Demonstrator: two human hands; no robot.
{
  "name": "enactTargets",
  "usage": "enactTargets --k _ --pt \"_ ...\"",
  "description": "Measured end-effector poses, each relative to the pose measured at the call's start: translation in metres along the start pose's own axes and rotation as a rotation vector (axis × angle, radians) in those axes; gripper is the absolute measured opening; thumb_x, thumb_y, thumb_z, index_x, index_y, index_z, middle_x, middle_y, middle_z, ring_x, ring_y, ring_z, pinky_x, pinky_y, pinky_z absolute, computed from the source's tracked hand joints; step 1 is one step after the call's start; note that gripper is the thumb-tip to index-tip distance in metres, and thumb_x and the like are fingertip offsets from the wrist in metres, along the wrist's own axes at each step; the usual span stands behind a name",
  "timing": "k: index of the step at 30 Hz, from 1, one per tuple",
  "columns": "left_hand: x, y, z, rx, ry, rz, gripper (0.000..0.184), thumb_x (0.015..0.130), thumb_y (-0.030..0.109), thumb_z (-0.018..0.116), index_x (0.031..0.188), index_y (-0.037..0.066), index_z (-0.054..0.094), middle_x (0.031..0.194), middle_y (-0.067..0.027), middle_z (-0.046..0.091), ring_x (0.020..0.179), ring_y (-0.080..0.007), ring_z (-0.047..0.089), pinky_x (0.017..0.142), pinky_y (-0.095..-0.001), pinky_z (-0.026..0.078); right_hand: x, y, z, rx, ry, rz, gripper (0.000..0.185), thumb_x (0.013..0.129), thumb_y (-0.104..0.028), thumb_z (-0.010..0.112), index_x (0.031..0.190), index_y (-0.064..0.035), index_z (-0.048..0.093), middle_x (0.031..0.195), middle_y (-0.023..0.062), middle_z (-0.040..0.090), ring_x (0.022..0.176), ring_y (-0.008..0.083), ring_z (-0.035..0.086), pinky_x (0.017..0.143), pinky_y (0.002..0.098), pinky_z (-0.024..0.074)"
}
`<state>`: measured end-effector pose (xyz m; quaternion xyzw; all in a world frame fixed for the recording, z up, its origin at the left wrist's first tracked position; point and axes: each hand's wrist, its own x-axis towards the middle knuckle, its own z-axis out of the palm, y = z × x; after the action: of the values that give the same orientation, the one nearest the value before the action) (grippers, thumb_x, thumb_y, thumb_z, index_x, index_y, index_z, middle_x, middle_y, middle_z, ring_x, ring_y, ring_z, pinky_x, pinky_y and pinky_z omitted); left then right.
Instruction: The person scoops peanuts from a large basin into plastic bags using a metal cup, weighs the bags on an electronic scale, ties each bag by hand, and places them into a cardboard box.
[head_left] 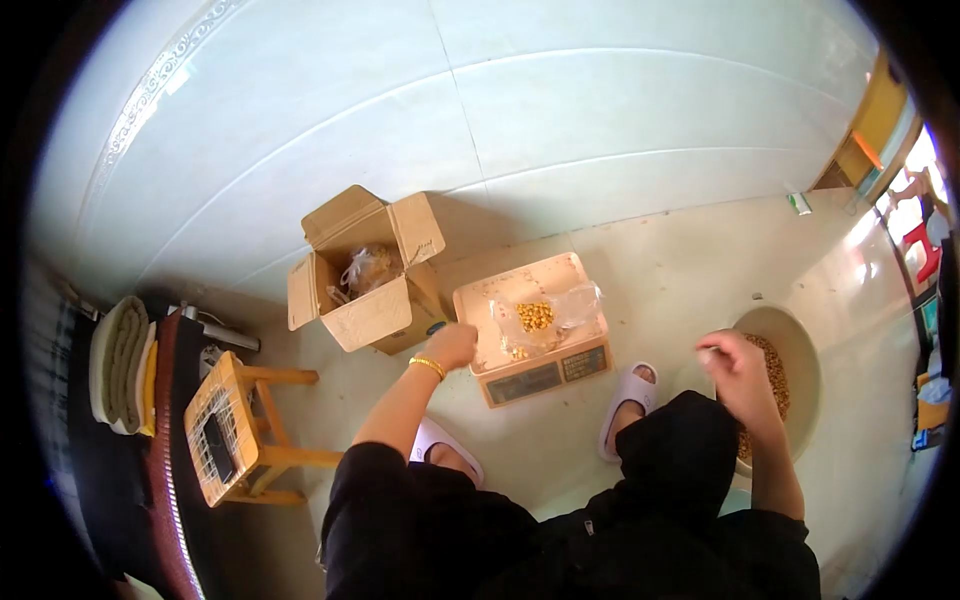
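Observation:
My left hand (pixel 452 346) is closed beside the left edge of an orange-pink weighing scale (pixel 478 340); what it holds, if anything, is hidden. A small dark round thing (pixel 435 328) shows just behind its knuckles. On the scale's pan lies a clear plastic bag (pixel 575 308) with yellow kernels (pixel 535 317) heaped in and around it. My right hand (pixel 738 372) is raised over the left rim of a pale tub (pixel 808 370), fingers curled together; I cannot make out anything in them. Brown kernels or nuts (pixel 775 375) fill part of the tub.
An open cardboard box (pixel 368 325) with plastic bags (pixel 368 270) inside stands by the tiled wall. At left is a wooden stool (pixel 265 455) with a dark phone-like object (pixel 217 445) on it. My slippers (pixel 628 410) flank the scale's front. A small packet (pixel 798 203) lies far right.

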<state>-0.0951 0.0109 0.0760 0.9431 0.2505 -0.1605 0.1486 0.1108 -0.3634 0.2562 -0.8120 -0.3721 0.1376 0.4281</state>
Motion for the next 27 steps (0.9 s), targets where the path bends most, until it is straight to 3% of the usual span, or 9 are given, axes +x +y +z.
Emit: enactTargets --k 1,4,6,10,12,18,22,25,27 --pt "0.014 -0.008 0.001 0.005 -0.003 0.0 0.022 0.078 0.016 0.055 0.093 0.004 0.065 0.095 -0.0193 0.064 0.092 -0.035 0.061 0.08 -0.042 0.048 0.004 -0.027 0.009 0.02 -0.106 -0.15 0.012 0.08 -0.008 0.059 0.09 -0.0005 0.062 0.082 0.0119 0.062 0.071 0.0186 0.061 0.064 0.0289 0.0475" --pt "0.061 -0.026 0.013 -0.271 0.279 -0.09 0.018 0.076 0.013 0.059 0.09 0.003 0.065 0.095 -0.0187 0.064 0.09 -0.0353 0.061 0.08 -0.0414 0.048 0.025 -0.066 0.04 -0.117 -0.485 -0.505 0.015 0.079 -0.016 0.064 0.09 -0.0062 0.062 0.087 0.0107 0.061 0.078 0.0294 0.061 0.066 0.0365 0.0493" --pt "0.092 -0.029 0.036 -0.338 0.379 -0.201 0.019 0.075 0.012 0.062 0.092 0.003 0.063 0.096 -0.0186 0.063 0.093 -0.0341 0.06 0.083 -0.0405 0.047 0.056 -0.066 0.064 -0.222 -0.521 -0.578 0.012 0.08 -0.018 0.062 0.088 -0.0082 0.062 0.089 0.0099 0.062 0.079 0.0285 0.061 0.065 0.0384 0.0487" --pt "0.131 -0.032 0.067 -0.313 0.482 -0.197 0.018 0.075 0.011 0.061 0.092 0.005 0.063 0.09 -0.0157 0.065 0.087 -0.0315 0.061 0.079 -0.0393 0.048 0.146 -0.02 0.11 -0.334 -0.491 -0.428 0.012 0.081 -0.016 0.057 0.084 -0.0062 0.063 0.077 0.0137 0.063 0.072 0.0305 0.061 0.066 0.0401 0.0476" --pt "0.147 -0.036 0.077 -0.17 0.445 -0.26 0.022 0.077 0.011 0.059 0.099 0.006 0.061 0.096 -0.0146 0.063 0.099 -0.0274 0.058 0.084 -0.0384 0.046 0.186 0.007 0.129 -0.355 -0.516 -0.299 0.012 0.079 -0.013 0.057 0.084 -0.0047 0.064 0.074 0.0157 0.063 0.071 0.0314 0.061 0.066 0.0405 0.0476" --pt "0.187 -0.051 0.101 -0.018 0.371 -0.281 0.021 0.081 0.006 0.053 0.1 0.011 0.06 0.101 -0.0105 0.061 0.096 -0.0248 0.06 0.08 -0.0358 0.048 0.238 0.063 0.172 -0.451 -0.629 -0.097 0.013 0.076 -0.011 0.056 0.083 -0.0047 0.065 0.077 0.0159 0.064 0.073 0.0318 0.062 0.068 0.0408 0.0477" --pt "0.187 -0.052 0.102 -0.057 0.382 -0.186 0.021 0.08 0.005 0.053 0.1 0.011 0.06 0.103 -0.0116 0.061 0.096 -0.0267 0.061 0.079 -0.0356 0.049 0.259 0.083 0.213 -0.5 -0.652 -0.136 0.013 0.075 -0.01 0.056 0.081 -0.0056 0.066 0.082 0.0154 0.065 0.075 0.0318 0.062 0.069 0.0407 0.0478" --pt "0.194 -0.055 0.114 -0.029 0.399 -0.324 0.019 0.078 0.008 0.056 0.096 0.01 0.06 0.098 -0.0139 0.063 0.09 -0.0289 0.062 0.077 -0.0366 0.05 0.281 0.105 0.268 -0.525 -0.634 -0.083 0.014 0.073 -0.01 0.057 0.081 -0.0079 0.068 0.089 0.0151 0.065 0.079 0.0307 0.062 0.071 0.0405 0.048" --pt "0.188 -0.058 0.109 -0.143 0.38 -0.328 0.016 0.078 0.008 0.057 0.094 0.009 0.06 0.093 -0.0149 0.064 0.087 -0.0295 0.062 0.076 -0.0367 0.05 0.284 0.117 0.305 -0.735 -0.636 -0.18 0.014 0.076 -0.011 0.058 0.086 -0.0074 0.066 0.091 0.0153 0.065 0.082 0.0299 0.062 0.072 0.0395 0.0478"
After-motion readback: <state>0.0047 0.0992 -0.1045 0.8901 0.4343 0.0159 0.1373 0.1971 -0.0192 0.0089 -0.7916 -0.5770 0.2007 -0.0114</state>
